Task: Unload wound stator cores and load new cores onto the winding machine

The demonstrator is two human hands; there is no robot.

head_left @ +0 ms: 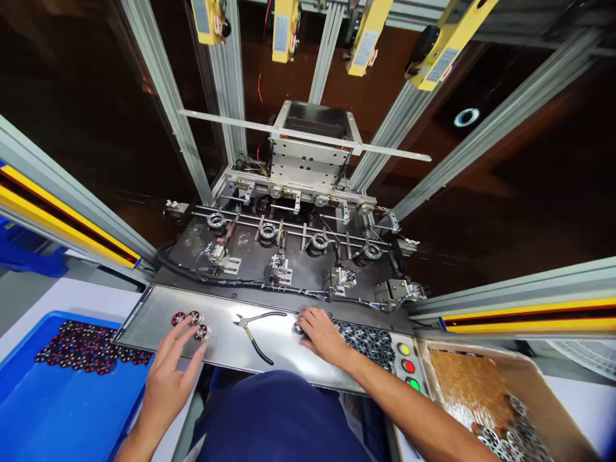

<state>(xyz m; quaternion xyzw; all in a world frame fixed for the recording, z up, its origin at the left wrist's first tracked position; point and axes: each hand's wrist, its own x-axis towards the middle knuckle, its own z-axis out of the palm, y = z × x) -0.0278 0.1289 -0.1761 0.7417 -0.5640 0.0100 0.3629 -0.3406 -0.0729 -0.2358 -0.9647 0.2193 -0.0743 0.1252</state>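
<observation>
My left hand (pixel 168 377) is over the left part of the metal tray (pixel 219 305), with thumb and fingers apart. By its fingertips lie three small round cores with red and copper windings (pixel 201 332); one is partly behind the fingers. My right hand (pixel 321 333) is curled around a small grey metal ring part (pixel 298 329) on the tray, which the fingers partly cover. Between the hands lie black-handled cutting pliers (pixel 251 330) with their handles spread. To the right of my right hand several grey ring parts (pixel 368 343) sit close together.
Ahead stands a machine bed with several round fixtures (pixel 318 244) and small clamps. At the left, a blue bin (pixel 62 410) holds many wound cores. On the right are yellow, red and green buttons (pixel 408 366) and a carton (pixel 462 378) with metal rings. Yellow light-curtain bars (pixel 524 317) flank the bed.
</observation>
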